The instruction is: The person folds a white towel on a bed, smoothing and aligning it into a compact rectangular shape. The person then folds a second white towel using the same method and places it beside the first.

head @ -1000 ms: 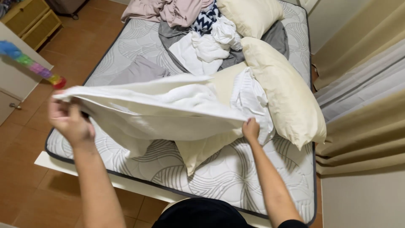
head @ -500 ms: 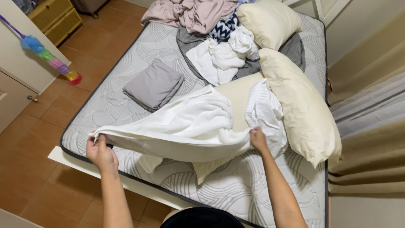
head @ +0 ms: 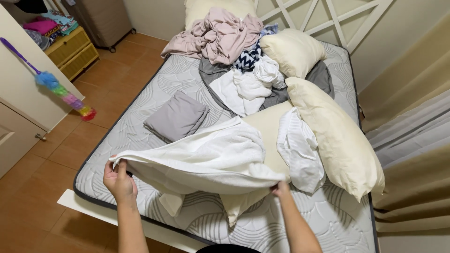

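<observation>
I hold a white sheet point(head: 206, 157) by two corners, stretched low over the near part of the mattress point(head: 323, 220). My left hand point(head: 119, 180) grips its left corner near the mattress's near-left edge. My right hand point(head: 280, 189) pinches the right corner. The sheet sags onto a cream pillow point(head: 262, 136) that lies partly under it. A folded grey cloth point(head: 178, 116) rests just beyond the sheet on the left.
A long cream pillow point(head: 335, 136) lies along the right side, with a white cloth point(head: 300, 150) against it. Mixed laundry point(head: 234, 56) is heaped at the head end by another pillow point(head: 293, 51). A rainbow duster point(head: 56, 86) leans on the left wall. Curtains point(head: 417, 140) hang right.
Both hands have brought the sheet down from raised height toward the mattress. My left hand moved inward and lower. The folded grey cloth, hidden before, now shows.
</observation>
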